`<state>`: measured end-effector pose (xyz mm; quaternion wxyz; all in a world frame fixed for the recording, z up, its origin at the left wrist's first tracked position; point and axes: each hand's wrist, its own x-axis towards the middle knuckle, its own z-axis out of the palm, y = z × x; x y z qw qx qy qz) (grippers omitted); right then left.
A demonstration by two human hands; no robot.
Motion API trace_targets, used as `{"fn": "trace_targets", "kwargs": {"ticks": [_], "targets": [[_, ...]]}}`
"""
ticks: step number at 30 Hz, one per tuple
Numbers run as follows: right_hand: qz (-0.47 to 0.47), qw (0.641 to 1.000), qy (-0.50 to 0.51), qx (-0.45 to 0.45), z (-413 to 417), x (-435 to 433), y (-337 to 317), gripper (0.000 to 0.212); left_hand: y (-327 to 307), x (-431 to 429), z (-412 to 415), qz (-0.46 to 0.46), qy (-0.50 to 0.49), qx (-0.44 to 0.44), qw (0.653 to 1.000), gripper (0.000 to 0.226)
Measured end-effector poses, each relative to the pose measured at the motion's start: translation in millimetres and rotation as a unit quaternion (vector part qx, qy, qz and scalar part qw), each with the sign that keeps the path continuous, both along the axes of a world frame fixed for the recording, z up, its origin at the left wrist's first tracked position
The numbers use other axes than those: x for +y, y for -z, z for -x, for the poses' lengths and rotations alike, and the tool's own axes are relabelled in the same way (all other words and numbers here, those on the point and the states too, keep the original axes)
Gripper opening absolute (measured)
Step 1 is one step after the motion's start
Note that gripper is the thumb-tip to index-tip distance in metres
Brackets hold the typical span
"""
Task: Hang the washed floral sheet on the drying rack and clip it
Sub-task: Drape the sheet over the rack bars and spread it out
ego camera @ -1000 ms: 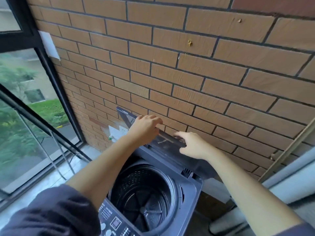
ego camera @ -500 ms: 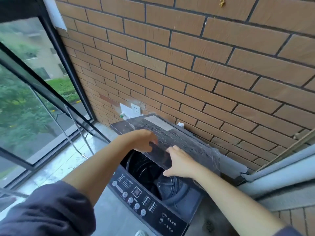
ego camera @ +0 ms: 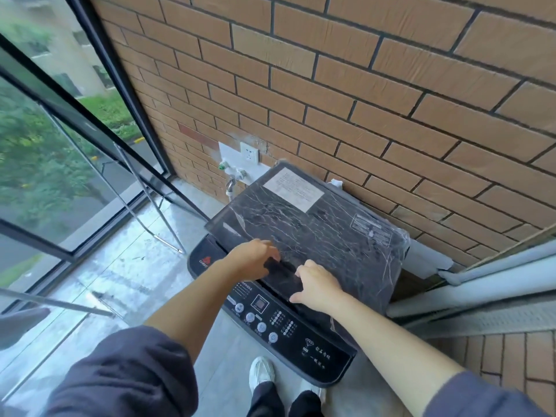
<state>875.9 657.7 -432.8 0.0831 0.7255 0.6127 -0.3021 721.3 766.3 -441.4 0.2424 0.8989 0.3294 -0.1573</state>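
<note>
Plastic-wrapped dark flat lid [ego camera: 316, 233] — left hand [ego camera: 254, 260], right hand [ego camera: 317, 287] on it

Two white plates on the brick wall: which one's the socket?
The right plate, nearer the washer lid: it shows pin holes. The left plate, above the green-handled tap, has a blank face.

Both arms reach forward, bare below pushed-up dark sleeves [ego camera: 126, 374]. Left hand [ego camera: 254, 260] — fingers curled over the front edge of the lid [ego camera: 316, 224], thumb apparently tucked beneath, though that's hard to see. Right hand [ego camera: 319, 285] just beside it, palm down — fingers spread, lightly bent, tips pressing the lid.
</note>
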Motion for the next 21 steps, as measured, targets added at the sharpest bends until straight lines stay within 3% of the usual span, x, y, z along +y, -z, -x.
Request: {"fn": "trace_targets", "kwargs": {"ticks": [7, 15, 18, 21], "targets": [[-0.001, 1.000, 0.003, -0.026, 10.1, -3.5, 31.9, 0.037, 40.7, -11.9, 7.6, 0.029, -0.017, 0.028, 0.999, 0.054], [-0.020, 1.000, 0.017, -0.003, 8.8, -7.1, 45.7, 0.037, 54.3, -23.5, 12.4, 0.037, -0.058, 0.000, 0.998, 0.061], [-0.026, 0.995, 0.069, 0.071, 4.1, -6.2, 42.0, 0.039, 50.3, -35.2, 21.4, 0.081, -0.159, -0.062, 0.982, 0.060], [-0.074, 0.982, 0.105, 0.141, 6.3, -5.5, 32.6, 0.032, 40.2, -60.0, 33.1, 0.072, -0.320, -0.145, 0.934, 0.049]]}}
